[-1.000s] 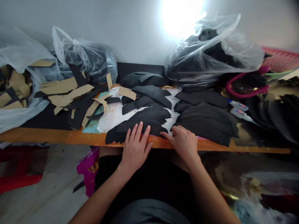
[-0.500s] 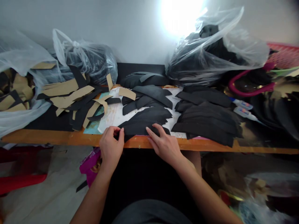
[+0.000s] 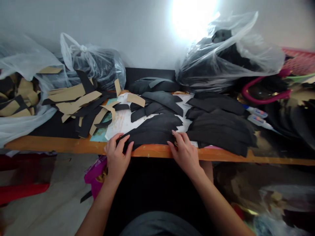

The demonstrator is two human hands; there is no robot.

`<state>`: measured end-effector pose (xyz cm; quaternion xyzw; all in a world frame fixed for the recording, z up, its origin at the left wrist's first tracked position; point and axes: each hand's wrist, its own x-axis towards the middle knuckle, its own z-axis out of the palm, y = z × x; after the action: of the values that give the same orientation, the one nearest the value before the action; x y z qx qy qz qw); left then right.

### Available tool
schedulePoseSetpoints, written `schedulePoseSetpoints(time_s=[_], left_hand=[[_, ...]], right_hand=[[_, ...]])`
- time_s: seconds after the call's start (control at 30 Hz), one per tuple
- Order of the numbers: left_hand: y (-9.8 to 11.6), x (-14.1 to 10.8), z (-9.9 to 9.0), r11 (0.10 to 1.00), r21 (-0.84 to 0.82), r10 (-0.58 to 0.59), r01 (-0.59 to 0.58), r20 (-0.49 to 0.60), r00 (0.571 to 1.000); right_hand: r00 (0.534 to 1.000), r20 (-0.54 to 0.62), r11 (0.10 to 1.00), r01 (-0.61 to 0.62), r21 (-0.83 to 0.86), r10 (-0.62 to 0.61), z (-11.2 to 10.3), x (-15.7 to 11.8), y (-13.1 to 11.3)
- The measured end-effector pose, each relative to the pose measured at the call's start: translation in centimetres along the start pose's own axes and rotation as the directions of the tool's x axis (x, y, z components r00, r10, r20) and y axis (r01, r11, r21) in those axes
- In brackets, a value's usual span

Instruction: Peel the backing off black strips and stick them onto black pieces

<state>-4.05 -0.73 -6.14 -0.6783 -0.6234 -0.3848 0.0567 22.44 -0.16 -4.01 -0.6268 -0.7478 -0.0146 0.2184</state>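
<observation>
At the front edge of the desk (image 3: 49, 144), my left grip (image 3: 117, 156) lies spread on the stacked black cut pieces (image 3: 150, 132); my right grip (image 3: 184, 154) presses their near edge (pinching? I cannot tell).

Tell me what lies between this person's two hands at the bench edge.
In the head view, a pile of cut black pieces lies between the left hand and right hand, above a stretch of orange bench edge.

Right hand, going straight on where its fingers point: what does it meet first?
The right hand meets the stack of black cut pieces first; its fingertips seem at that stack's edge, though depth is unclear.
</observation>
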Motion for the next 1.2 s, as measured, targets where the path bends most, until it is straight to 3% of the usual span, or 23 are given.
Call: schedulePoseSetpoints(time_s=[0.1, 0.23, 0.33, 0.4, 0.5, 0.6, 0.67, 0.73, 0.87, 0.93, 1.0, 1.1, 1.2], left_hand=[[0.0, -0.4, -0.2, 0.994, -0.108, -0.001, -0.002, -0.027, 1.0], [0.6, -1.1, -0.9, 0.944, -0.307, -0.113, 0.116, 0.027, 0.993], [0.7, -0.3, -1.4, 0.944, -0.304, -0.122, 0.129, 0.04, 0.992], [-0.2, 1.5, -1.6, 0.972, -0.216, -0.096, 0.097, 0.012, 0.995], [-3.2, 5.3, -1.6, 0.99, 0.052, -0.127, 0.13, -0.062, 0.99], [-6.3, 8.4, -1.6, 0.953, 0.281, -0.15, 0.118, 0.095, 0.984], [-6.8, 9.1, -1.9, 0.952, 0.287, -0.15, 0.108, 0.128, 0.98], [-5.7, 8.8, -2.6, 0.976, 0.183, -0.131, 0.121, 0.048, 0.99], [-0.4, 6.2, -5.1, 0.979, -0.137, -0.166, 0.154, -0.081, 0.983], [2.3, 4.6, -6.4, 0.958, -0.251, -0.165, 0.135, -0.099, 0.981], [4.5, 3.3, -7.2, 0.938, -0.325, -0.138, 0.121, -0.028, 0.99], [6.8, 2.0, -7.5, 0.928, -0.37, -0.007, 0.044, 0.102, 0.995], [8.4, 1.3, -6.9, 0.921, -0.35, 0.207, -0.169, 0.073, 0.976]], right_hand=[[0.999, -0.024, 0.999, 0.036, 0.013, -0.036, -0.2, 0.2, 0.0], [0.984, -0.152, 0.995, 0.1, 0.008, -0.097, -0.4, 0.1, -0.3], [0.966, -0.209, 0.988, 0.157, 0.005, -0.152, -2.1, 0.3, 0.4], [0.965, -0.231, 0.99, 0.137, 0.034, -0.126, -4.0, 0.5, 2.2], [0.957, -0.279, 0.996, -0.087, -0.026, 0.076, -6.8, 1.0, 6.9], [0.915, -0.277, 0.899, -0.363, -0.244, 0.294, -7.8, 1.4, 11.4], [0.896, -0.244, 0.832, -0.438, -0.341, 0.372, -7.3, 1.5, 12.7], [0.891, -0.205, 0.801, -0.454, -0.39, 0.405, -6.3, 1.4, 12.8], [0.904, -0.101, 0.777, -0.41, -0.478, 0.415, -4.8, 1.3, 12.1], [0.922, -0.027, 0.803, -0.351, -0.482, 0.387, -5.2, 1.3, 12.1], [0.933, -0.003, 0.835, -0.324, -0.444, 0.36, -6.2, 1.1, 12.0], [0.95, -0.093, 0.918, -0.312, -0.243, 0.298, -8.0, 0.2, 9.9], [0.992, -0.098, 0.981, -0.058, 0.185, 0.077, -8.9, -1.5, 5.4]])
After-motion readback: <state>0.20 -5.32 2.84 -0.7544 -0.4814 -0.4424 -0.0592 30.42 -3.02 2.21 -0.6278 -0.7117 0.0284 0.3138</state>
